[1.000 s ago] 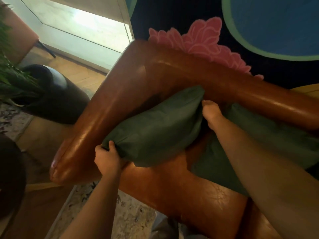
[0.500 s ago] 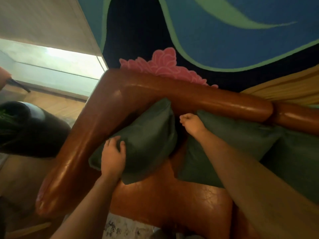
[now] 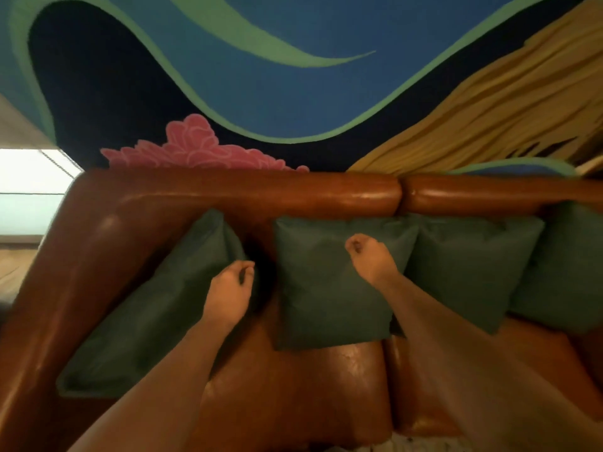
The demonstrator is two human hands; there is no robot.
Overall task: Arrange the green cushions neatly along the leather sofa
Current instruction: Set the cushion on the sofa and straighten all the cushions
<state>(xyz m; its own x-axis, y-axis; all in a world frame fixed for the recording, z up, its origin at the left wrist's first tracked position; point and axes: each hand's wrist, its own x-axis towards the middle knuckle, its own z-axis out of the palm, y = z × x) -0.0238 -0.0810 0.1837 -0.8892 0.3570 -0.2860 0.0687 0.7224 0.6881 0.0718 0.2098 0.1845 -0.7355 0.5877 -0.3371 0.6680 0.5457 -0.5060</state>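
Cushions look mostly lined up along the sofa at this point. Four green ones lean on the backrest: the corner cushion at far left, slanted against the armrest, the middle cushion standing fairly square, a third cushion to its right, and a fourth cushion cut off by the right edge.

Left hand sits at the right edge of the corner cushion with fingers curled, and it seems to be pinching the fabric there, though I can't say for sure from this angle. Right hand hovers over the upper part of the middle cushion, fingers loosely curled, grasping nothing as far as I can see.

What could go wrong, I reckon: the corner one is tilted way more than the rest, with a dark gap between it and the middle one. Let go carelessly and it probably slumps flat onto the seat or slides down the slick leather. Tug it too hard to the right and it bumps the middle cushion, which then knocks into the third. Leather's shiny, so nothing's gripping much.
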